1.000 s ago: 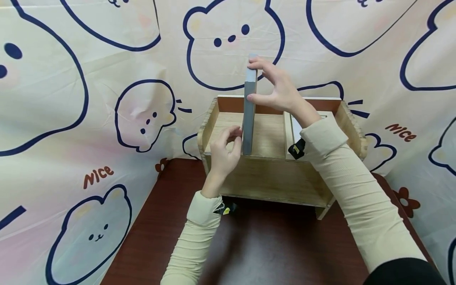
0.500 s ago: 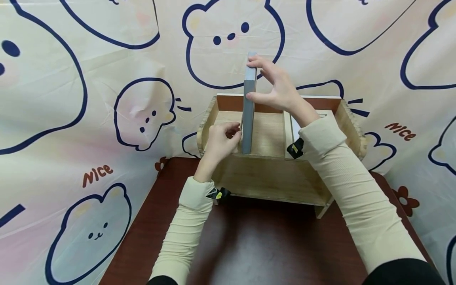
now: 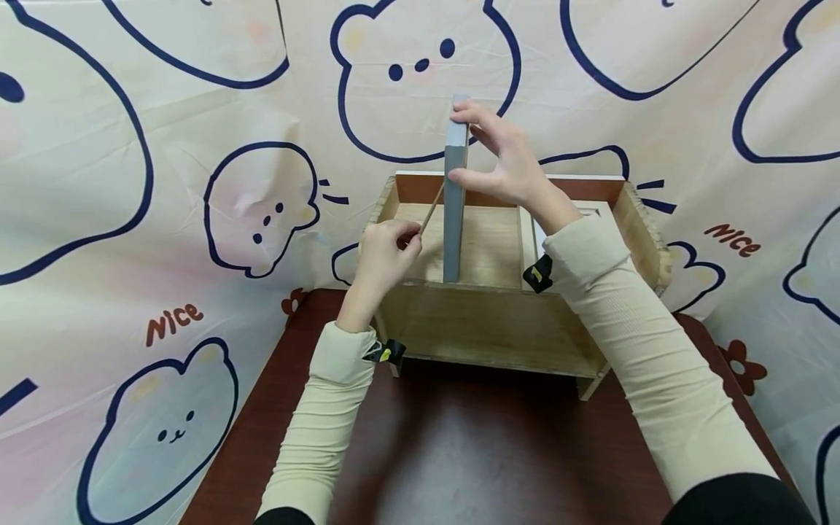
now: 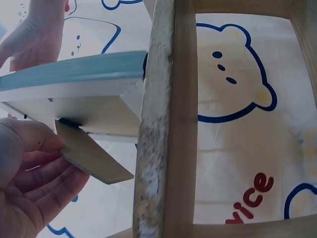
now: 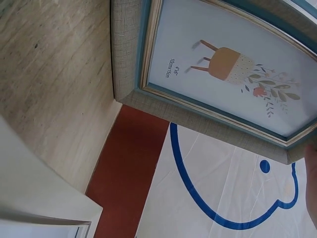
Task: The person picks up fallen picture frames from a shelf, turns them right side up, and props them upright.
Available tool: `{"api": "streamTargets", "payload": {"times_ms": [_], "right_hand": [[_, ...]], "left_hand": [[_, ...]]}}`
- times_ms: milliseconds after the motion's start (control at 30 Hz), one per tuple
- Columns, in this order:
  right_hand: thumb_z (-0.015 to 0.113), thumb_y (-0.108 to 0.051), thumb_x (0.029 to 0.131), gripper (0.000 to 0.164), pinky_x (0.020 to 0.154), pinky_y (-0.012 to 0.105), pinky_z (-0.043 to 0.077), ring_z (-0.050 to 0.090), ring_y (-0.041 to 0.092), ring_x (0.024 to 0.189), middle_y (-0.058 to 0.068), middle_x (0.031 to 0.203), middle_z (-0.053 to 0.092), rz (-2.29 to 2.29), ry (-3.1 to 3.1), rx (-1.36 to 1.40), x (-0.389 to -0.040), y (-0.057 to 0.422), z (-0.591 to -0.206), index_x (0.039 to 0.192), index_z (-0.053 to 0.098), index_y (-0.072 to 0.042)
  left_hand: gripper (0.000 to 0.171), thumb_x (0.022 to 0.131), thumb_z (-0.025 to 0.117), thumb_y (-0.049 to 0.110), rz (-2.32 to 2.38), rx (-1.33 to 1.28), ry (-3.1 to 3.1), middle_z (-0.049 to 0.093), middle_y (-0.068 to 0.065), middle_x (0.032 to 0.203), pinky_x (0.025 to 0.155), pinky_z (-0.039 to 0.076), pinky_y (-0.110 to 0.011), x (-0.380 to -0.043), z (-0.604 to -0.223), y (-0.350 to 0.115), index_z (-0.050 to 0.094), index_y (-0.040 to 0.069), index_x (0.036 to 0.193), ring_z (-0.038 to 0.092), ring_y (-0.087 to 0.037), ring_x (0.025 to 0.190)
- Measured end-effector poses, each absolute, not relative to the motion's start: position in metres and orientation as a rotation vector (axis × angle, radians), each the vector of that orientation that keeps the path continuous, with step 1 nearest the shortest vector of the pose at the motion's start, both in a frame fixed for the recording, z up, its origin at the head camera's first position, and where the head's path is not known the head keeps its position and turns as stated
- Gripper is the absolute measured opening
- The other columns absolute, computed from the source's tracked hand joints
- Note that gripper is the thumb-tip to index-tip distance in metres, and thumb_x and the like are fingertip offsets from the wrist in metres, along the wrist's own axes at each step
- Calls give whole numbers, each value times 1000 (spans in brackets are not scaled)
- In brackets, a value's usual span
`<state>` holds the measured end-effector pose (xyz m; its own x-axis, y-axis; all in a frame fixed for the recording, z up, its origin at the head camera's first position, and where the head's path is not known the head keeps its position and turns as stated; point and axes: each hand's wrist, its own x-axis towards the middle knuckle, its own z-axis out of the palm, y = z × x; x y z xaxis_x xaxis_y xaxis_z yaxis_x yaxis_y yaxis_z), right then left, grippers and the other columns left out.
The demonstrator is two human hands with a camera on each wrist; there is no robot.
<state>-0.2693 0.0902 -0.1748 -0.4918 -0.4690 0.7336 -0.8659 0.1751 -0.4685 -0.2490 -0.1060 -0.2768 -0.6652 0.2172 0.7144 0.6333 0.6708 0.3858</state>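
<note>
A blue-grey picture frame (image 3: 454, 211) stands upright, edge-on, on the top of a small wooden shelf (image 3: 499, 324). My right hand (image 3: 508, 164) grips its upper part, fingers at the top edge and thumb on the near side. Behind the frame, my left hand (image 3: 383, 251) pinches the flat easel leg (image 4: 94, 153), which tilts out from the backing. In the right wrist view, a printed vase of flowers (image 5: 237, 64) shows behind the frame's front; only a sliver of the right hand (image 5: 311, 183) appears there.
A second, white picture frame (image 3: 600, 209) stands on the shelf's right part, partly behind the right forearm. The shelf has raised side panels (image 3: 646, 233) and a brown back strip (image 3: 420, 182). It stands on a dark red-brown table (image 3: 472, 445) before a patterned cloth (image 3: 262, 109).
My left hand has moved up and left, from beside the frame to pinching the easel leg, which now swings out from the back. The right hand keeps its grip on the frame.
</note>
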Motion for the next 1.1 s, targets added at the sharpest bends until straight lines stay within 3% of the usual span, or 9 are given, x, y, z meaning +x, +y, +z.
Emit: {"api": "streamTargets", "payload": {"times_ms": [200,500,667,1100], "right_hand": [[65,2,71,54,106,33,27,28,33,130,29,134,36,1247,-2050,1266,-275,84,-175,118,44,16],[70,-15,73,56,104,22,26,28,11,131,12,139,39,1091,-2148,1282,-305,76,-179,123,49,2],[68,-22,74,57,103,23,27,32,12,129,12,137,41,1004,-2181,1327,-307,70,-174,123,50,0],[68,-21,72,56,105,26,25,24,18,134,10,137,41,982,-2293,1419,-308,60,-164,122,50,-2]], "left_hand": [[11,80,59,-4,-777,-680,-2242,66,-14,72,59,50,-32,-250,-273,-118,69,-6,85,60,-23,63],[10,81,60,-4,-757,-640,-2227,65,-15,73,58,48,-34,-250,-276,-127,69,-6,85,57,-25,63],[9,80,60,-6,-762,-646,-2185,64,-15,71,57,47,-34,-250,-282,-126,69,-6,82,56,-25,62],[10,77,60,-9,-798,-630,-2106,65,-16,71,54,48,-33,-246,-294,-124,69,-9,80,58,-25,59]]}}
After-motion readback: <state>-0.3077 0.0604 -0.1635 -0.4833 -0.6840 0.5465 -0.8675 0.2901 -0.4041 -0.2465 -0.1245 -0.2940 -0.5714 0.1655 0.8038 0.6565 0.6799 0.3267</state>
